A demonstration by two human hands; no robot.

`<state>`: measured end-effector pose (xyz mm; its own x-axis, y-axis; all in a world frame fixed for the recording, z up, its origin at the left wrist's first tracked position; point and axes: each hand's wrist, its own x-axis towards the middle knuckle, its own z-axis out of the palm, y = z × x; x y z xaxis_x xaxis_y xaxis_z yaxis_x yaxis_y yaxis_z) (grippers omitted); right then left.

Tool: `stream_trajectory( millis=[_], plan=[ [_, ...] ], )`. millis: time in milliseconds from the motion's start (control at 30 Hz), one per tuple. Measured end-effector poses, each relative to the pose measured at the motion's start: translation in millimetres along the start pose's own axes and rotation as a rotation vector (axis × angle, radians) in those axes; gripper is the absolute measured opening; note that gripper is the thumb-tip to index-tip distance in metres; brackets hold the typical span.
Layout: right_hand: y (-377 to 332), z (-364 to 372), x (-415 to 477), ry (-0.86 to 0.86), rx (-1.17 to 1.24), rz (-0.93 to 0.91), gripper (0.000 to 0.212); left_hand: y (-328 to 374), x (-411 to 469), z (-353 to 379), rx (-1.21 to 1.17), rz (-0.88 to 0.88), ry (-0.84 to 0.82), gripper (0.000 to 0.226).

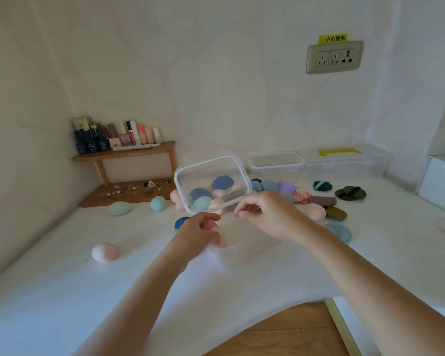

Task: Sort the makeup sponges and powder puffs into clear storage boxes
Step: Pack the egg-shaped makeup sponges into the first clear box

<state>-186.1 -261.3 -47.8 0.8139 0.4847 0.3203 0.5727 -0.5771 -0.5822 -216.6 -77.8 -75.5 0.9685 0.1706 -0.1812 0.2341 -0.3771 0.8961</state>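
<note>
Fingers (206, 217) of our left hand (198, 233) curl round a dusty-rose egg-shaped foam sponge (210, 224) just before the tilted clear plastic box (206, 163); right hand (265, 211) half-curled, grip unclear; sponge likely light and squashy, so we'd pinch its fat middle gently.

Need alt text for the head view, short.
Left hand grips a dark pink makeup sponge while the right hand tilts a clear plastic box of blue and peach sponges; more sponges and puffs lie across the white table.
</note>
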Motion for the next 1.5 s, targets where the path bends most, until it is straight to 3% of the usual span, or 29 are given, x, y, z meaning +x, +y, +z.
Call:
stream_trajectory(
  millis=[133,200,300,400,500,633,833,967,1133,1300,1433,1500],
  plan=[
    [20,-34,-4,0.271,0.024,0.127,0.011,-3,1,-2,0.042,0.023,0.004,0.042],
    [38,-45,-4,0.332,-0.079,0.245,0.013,-3,2,-2,0.049,0.031,0.005,0.041],
    [70,-49,0,0.253,-0.304,0.46,0.021,-3,3,-1,0.042,0.037,0.004,0.041],
    [92,-45,-1,0.134,-0.455,0.548,0.019,-4,5,-2,0.039,0.042,0.01,0.041],
    [107,-38,-1,0.106,-0.509,0.568,0.029,-5,6,-4,0.025,0.035,0.018,0.042],
    [103,-41,3,0.095,-0.515,0.601,0.027,-7,8,-5,0.004,0.021,0.022,0.043],
    [46,-60,4,0.331,-0.228,0.375,0.037,-6,9,-4,0.005,0.023,0.017,0.044],
    [5,-50,6,0.064,-0.012,0.19,0.032,-6,7,-3,0.02,0.031,0.003,0.043],
    [-19,-15,21,-0.293,0.025,0.091,0.033,-6,5,-2,0.024,0.05,-0.008,0.042],
    [-21,0,32,-0.363,-0.053,0.049,0.039,-6,1,-2,0.027,0.071,0.015,0.043],
    [-20,-5,33,-0.495,-0.125,0.003,0.016,-5,-1,-3,0.0,0.077,0.022,0.042],
    [-21,-6,30,-0.546,-0.102,-0.006,0.015,-6,0,-3,-0.004,0.081,0.041,0.04]
  ],
)
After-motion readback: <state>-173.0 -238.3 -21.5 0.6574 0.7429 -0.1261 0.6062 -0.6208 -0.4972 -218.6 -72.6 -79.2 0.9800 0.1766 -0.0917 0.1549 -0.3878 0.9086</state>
